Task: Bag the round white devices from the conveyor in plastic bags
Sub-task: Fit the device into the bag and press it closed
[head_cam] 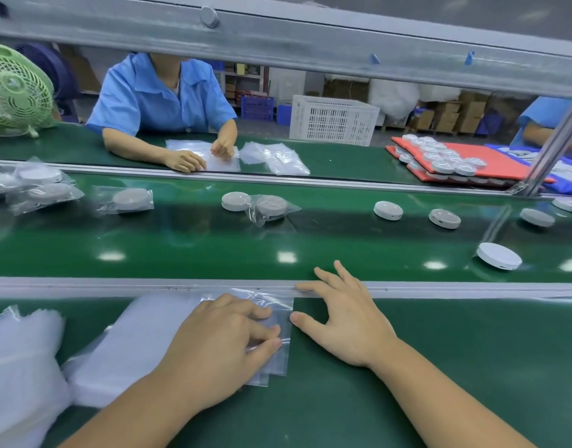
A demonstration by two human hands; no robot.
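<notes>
Lying on the near green table point(439, 383), a stack of bags point(142, 334) sits under the left hand point(226, 337), whose bent fingertips and thumb pinch the top plastic bag point(279, 300). Just right, the right hand point(346, 321) lies flat, fingers spread, thumb touching that bag's edge. On the conveyor point(181, 247) beyond, the nearest round white device point(499, 256) sits far right, unbagged.

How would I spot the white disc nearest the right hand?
Find the green belt beyond the grey rail. On its right side one disc lies alone near that rail. It is unbagged and closest to the camera; the other bare discs sit farther back.
</notes>
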